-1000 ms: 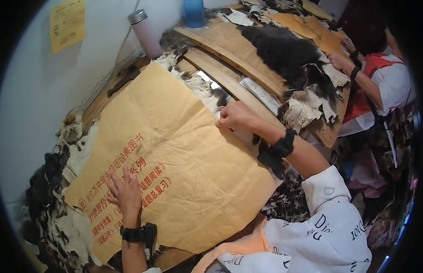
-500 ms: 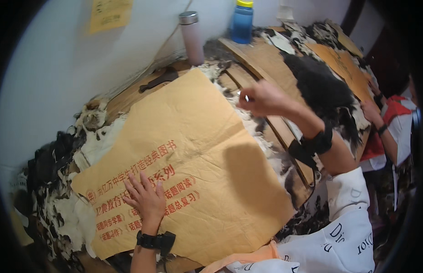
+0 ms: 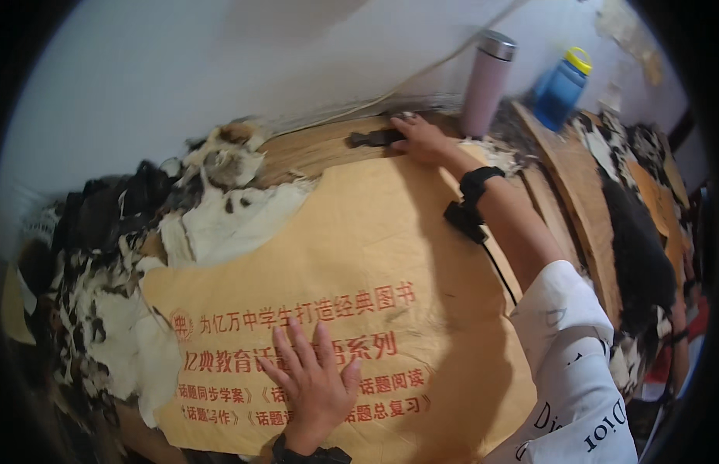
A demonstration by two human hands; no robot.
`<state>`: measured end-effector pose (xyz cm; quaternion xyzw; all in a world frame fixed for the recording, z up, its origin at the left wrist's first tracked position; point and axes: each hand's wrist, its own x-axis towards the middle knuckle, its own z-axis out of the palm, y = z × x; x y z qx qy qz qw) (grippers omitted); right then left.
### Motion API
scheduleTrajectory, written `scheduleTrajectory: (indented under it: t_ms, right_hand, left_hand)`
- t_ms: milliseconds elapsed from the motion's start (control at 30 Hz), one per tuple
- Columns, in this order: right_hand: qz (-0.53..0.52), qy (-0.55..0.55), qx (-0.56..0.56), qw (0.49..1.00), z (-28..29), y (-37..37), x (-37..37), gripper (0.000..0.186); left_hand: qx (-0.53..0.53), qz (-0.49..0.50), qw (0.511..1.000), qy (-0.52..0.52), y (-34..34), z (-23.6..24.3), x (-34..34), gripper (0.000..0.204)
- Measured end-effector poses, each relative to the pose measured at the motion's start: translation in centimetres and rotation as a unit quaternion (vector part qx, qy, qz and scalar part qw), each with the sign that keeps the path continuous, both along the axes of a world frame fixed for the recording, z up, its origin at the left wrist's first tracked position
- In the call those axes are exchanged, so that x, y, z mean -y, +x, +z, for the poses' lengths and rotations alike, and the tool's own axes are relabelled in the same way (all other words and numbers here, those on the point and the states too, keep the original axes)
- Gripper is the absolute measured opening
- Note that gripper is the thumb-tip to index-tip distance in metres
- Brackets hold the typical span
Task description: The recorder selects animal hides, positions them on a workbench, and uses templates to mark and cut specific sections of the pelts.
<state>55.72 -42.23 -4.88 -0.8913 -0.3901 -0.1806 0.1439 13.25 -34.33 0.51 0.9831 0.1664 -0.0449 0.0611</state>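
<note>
A large tan paper pattern (image 3: 359, 232) with red printing and a curved cut-out edge lies over the work surface. My left hand (image 3: 321, 394) rests flat on its lower printed part, fingers spread. At the far edge, by the wall, my right hand (image 3: 425, 143) has its fingers curled over the wide end of a dark, flat, long-handled tool (image 3: 367, 139). The hand covers that end, so the tool's kind is hidden. Something small and shiny shows at the fingertips, too small to name. Black bands circle both my wrists.
Black and white fur pieces (image 3: 104, 309) lie heaped at the left. A pink flask (image 3: 487, 85) and a blue bottle (image 3: 560, 93) with a yellow cap stand near the wall. Wooden boards (image 3: 576, 193) and black fur (image 3: 638, 240) lie at the right. A cable (image 3: 421, 73) runs along the wall.
My right hand has moved from above the boards to the dark tool by the wall. My left hand stays flat on the paper. The view has swung left.
</note>
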Motion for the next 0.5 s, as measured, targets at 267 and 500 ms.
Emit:
scheduleTrajectory:
  t_ms: [267,500]
  right_hand:
    - [0.084,-0.122,0.019,0.989,3.3,1.2,-0.2,0.043]
    - [0.048,-0.072,0.343,0.935,12.1,-0.4,2.0,0.028]
  left_hand:
    - [0.031,0.007,0.999,-0.031,-0.1,-0.2,0.0,0.067]
    - [0.079,0.005,0.997,0.001,-0.2,-1.1,0.5,0.068]
